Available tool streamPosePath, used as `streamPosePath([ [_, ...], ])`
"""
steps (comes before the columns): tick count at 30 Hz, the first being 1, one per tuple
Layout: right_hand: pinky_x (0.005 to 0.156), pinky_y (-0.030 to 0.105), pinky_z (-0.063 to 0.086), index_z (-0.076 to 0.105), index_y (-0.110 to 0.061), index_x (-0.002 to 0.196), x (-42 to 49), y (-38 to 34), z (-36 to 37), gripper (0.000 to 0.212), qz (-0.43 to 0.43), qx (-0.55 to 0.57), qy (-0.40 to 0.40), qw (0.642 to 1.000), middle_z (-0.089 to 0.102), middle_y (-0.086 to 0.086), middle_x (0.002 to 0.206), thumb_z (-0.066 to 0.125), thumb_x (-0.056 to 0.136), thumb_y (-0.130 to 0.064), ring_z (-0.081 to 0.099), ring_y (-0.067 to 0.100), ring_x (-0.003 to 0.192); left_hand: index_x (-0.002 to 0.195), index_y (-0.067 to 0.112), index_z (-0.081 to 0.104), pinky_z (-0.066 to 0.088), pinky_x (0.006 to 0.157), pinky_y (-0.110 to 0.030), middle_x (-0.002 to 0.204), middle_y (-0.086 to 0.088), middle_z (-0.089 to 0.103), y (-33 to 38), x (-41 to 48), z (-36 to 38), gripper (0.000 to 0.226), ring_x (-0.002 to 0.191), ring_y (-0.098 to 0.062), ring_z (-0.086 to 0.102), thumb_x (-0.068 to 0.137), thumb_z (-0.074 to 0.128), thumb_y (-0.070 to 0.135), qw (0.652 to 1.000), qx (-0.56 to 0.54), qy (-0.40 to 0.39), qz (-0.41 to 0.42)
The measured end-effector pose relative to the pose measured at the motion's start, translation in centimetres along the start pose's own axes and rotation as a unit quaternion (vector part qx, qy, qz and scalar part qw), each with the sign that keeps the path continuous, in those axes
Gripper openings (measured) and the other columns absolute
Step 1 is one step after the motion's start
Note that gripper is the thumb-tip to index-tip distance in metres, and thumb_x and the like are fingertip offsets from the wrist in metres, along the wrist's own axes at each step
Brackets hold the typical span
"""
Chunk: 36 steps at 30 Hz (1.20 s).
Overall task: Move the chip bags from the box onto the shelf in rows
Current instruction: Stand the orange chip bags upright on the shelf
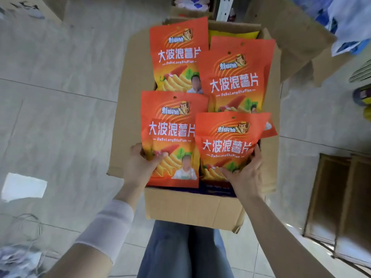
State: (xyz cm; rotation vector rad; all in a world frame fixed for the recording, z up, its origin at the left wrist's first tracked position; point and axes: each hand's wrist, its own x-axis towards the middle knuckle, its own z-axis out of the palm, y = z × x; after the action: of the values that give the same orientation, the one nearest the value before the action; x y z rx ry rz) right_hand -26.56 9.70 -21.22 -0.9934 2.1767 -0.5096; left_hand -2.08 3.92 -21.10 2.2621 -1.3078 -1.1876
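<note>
An open cardboard box (192, 207) stands on the floor in front of my legs, filled with orange chip bags. My left hand (141, 166) grips the lower left edge of the near left chip bag (172, 125), thumb on its front. My right hand (246, 175) holds the lower right part of the near right chip bag (228, 141), fingers around its side. Two more orange bags lie behind them, the far left bag (176, 55) and the far right bag (234, 81). A yellow bag (232, 34) shows at the box's far end. No shelf is in view.
The box's flaps (289, 37) spread open to the right and far side. A wooden frame (339, 199) lies on the tiled floor at the right. Plastic-wrapped goods (349, 23) sit at the top right. A white sheet (24, 186) lies on the floor at the left.
</note>
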Motion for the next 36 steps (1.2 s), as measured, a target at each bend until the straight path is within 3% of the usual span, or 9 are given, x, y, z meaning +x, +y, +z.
streamPosePath([
  [3, 0.093, 0.031, 0.037, 0.021, -0.014, 0.139, 0.0, 0.2, 0.0, 0.105, 0.01, 0.058, 0.003, 0.998, 0.036, 0.001, 0.134, 0.087, 0.058, -0.025, 0.039, 0.016, 0.121, 0.096, 0.011, 0.052, 0.039, 0.05, -0.005, 0.076, 0.01, 0.056, 0.1, -0.3, -0.4, 0.042, 0.068, 0.001, 0.053, 0.069, 0.081, 0.028, 1.0, -0.02, -0.006, 0.011],
  [5, 0.087, 0.03, 0.044, 0.028, -0.016, 0.134, -0.1, 0.1, -0.5, 0.096, 0.034, 0.089, -0.011, 0.995, 0.044, -0.006, 0.118, 0.087, 0.058, -0.024, 0.048, 0.013, 0.111, 0.095, 0.013, 0.05, 0.04, 0.053, -0.006, 0.077, 0.01, 0.055, 0.1, -0.6, -0.8, 0.044, 0.068, 0.0, 0.053, 0.068, 0.081, 0.028, 0.999, -0.019, -0.019, 0.032],
  [9, 0.052, 0.003, 0.041, 0.038, -0.016, 0.127, 0.3, -0.2, -1.7, 0.078, 0.055, 0.121, -0.078, 0.988, 0.051, -0.005, 0.103, 0.084, 0.064, -0.018, 0.057, -0.01, 0.066, 0.105, 0.022, 0.049, 0.047, 0.07, -0.02, 0.096, 0.006, 0.06, 0.5, -0.8, -1.0, 0.053, 0.085, -0.01, 0.059, 0.065, 0.083, 0.029, 0.996, -0.043, -0.047, 0.068],
  [12, 0.07, 0.021, 0.046, 0.053, -0.022, 0.108, 0.6, 0.1, -1.8, 0.058, 0.053, 0.081, -0.122, 0.988, 0.06, -0.009, 0.09, 0.085, 0.061, -0.03, 0.062, 0.009, 0.084, 0.118, 0.017, 0.046, 0.043, 0.071, -0.015, 0.104, 0.005, 0.054, 0.8, -1.0, -0.9, 0.065, 0.088, -0.007, 0.054, 0.065, 0.083, 0.026, 0.995, -0.044, -0.042, 0.083],
  [15, 0.065, 0.019, 0.045, 0.058, -0.022, 0.093, 0.7, 0.3, -2.0, 0.042, 0.073, 0.103, -0.153, 0.98, 0.062, -0.012, 0.081, 0.085, 0.06, -0.024, 0.06, 0.006, 0.077, 0.119, 0.021, 0.048, 0.042, 0.069, -0.007, 0.101, 0.011, 0.06, 0.7, -1.3, -0.8, 0.063, 0.089, -0.001, 0.058, 0.067, 0.082, 0.025, 0.991, -0.064, -0.082, 0.087],
  [23, 0.051, 0.006, 0.043, 0.06, -0.021, 0.094, -0.2, -1.1, -5.0, 0.038, 0.082, 0.156, -0.124, 0.976, 0.063, -0.014, 0.08, 0.083, 0.065, -0.014, 0.059, 0.0, 0.073, 0.112, 0.021, 0.041, 0.048, 0.059, -0.009, 0.096, 0.013, 0.06, 2.0, -2.4, -2.0, 0.057, 0.081, 0.003, 0.062, 0.07, 0.08, 0.015, 0.984, -0.161, -0.065, 0.04],
  [26, 0.062, 0.021, 0.048, 0.059, -0.025, 0.086, -0.5, -2.5, -7.0, 0.035, 0.095, 0.176, -0.098, 0.975, 0.066, -0.007, 0.082, 0.084, 0.063, -0.016, 0.063, 0.01, 0.075, 0.112, 0.026, 0.046, 0.05, 0.065, -0.011, 0.097, 0.015, 0.061, 3.6, -3.0, -3.7, 0.054, 0.079, 0.008, 0.063, 0.072, 0.078, 0.009, 0.979, -0.194, -0.043, 0.053],
  [31, 0.076, 0.037, 0.052, 0.054, -0.02, 0.09, -1.4, -6.1, -10.7, 0.039, 0.111, 0.189, -0.051, 0.974, 0.065, -0.002, 0.079, 0.083, 0.064, -0.022, 0.064, 0.022, 0.079, 0.099, 0.033, 0.058, 0.054, 0.079, -0.037, 0.091, 0.008, 0.069, 6.7, -4.3, -7.8, 0.036, 0.083, -0.016, 0.067, 0.073, 0.078, 0.022, 0.975, -0.215, -0.046, 0.029],
  [36, 0.074, 0.033, 0.051, 0.058, -0.009, 0.093, -3.1, -10.7, -13.1, 0.034, 0.066, 0.193, -0.049, 0.978, 0.066, 0.003, 0.069, 0.08, 0.07, -0.02, 0.063, 0.019, 0.068, 0.098, 0.026, 0.06, 0.051, 0.067, -0.02, 0.087, 0.01, 0.068, 9.1, -5.8, -13.0, 0.032, 0.072, 0.0, 0.067, 0.074, 0.077, 0.016, 0.967, -0.246, -0.038, 0.048],
])
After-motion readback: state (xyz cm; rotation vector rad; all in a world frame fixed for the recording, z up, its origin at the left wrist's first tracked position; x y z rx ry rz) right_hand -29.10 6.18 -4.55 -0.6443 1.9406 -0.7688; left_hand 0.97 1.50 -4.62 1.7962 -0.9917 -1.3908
